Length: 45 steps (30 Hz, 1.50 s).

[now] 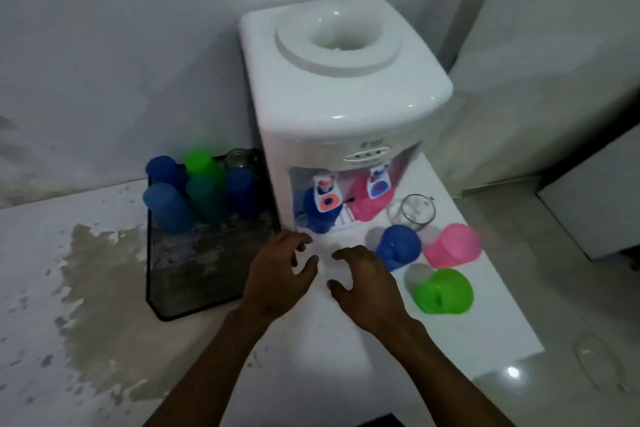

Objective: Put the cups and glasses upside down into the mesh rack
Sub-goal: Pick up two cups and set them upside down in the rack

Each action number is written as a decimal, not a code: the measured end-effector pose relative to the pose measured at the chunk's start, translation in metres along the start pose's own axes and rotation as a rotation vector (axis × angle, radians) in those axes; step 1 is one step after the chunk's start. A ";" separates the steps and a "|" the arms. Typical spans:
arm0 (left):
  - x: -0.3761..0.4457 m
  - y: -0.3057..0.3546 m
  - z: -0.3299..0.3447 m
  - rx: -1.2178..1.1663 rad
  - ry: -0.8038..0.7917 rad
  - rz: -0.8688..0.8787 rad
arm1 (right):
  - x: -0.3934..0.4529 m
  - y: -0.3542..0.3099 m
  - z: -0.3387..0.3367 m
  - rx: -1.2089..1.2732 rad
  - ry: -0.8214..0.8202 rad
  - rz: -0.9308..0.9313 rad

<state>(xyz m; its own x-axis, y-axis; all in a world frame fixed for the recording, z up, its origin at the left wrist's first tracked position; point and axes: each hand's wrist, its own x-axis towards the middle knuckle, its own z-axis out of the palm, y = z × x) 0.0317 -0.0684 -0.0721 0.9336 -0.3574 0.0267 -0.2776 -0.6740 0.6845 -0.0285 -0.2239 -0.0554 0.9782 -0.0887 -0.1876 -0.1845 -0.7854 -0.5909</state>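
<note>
Head view: I have both hands over the white counter [346, 350] in front of the water dispenser [343, 107]. Left hand [280, 276] is open, fingers spread and curled, holding nothing. Right hand [363, 282] is likewise open and empty, fingers splayed. The two are near each other, not touching.

Mesh rack [194, 274], black, sits left of the dispenser, just beside its base. Its far half holds inverted cups: two blue cups [169, 206] on the left, a bright green cup [201, 161], a dark green cup [206, 198], another blue cup [242, 191], and a clear glass [239, 158] at the back edge. The near half of the rack is bare mesh.

Still outside the rack: a blue cup on its side [398, 246] just right of my right hand, a pink cup on its side [452, 246], a green cup on its side [443, 291], and a clear glass standing upright [414, 211] behind them. In the dispenser's tap recess, a blue cup under the left tap [317, 215] and a pink cup under the right tap [369, 204]. The frame is slightly motion-blurred. A damp-looking stain [100, 288] marks the counter left of the rack.
</note>
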 end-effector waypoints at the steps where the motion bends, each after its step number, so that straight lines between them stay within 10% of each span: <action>1: 0.002 0.012 0.015 -0.006 -0.023 -0.001 | -0.008 0.015 -0.009 0.000 0.032 0.012; 10: 0.030 0.086 0.110 -0.024 -0.176 -0.105 | -0.055 0.116 -0.054 -0.010 0.304 0.239; 23: 0.043 0.096 0.156 -0.104 -0.075 -0.295 | -0.059 0.164 -0.039 0.220 0.180 0.360; 35: -0.007 0.050 0.086 -0.421 0.143 -0.378 | -0.043 0.093 -0.012 0.475 0.090 0.153; 45: -0.018 -0.043 -0.011 -0.878 0.400 -1.000 | 0.016 -0.005 0.034 0.554 -0.095 0.211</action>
<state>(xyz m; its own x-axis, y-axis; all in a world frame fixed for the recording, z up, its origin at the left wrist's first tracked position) 0.0289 -0.0257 -0.0945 0.6912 0.3384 -0.6385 0.6322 0.1448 0.7611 -0.0149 -0.2009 -0.0825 0.9071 -0.1326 -0.3996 -0.4207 -0.3180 -0.8496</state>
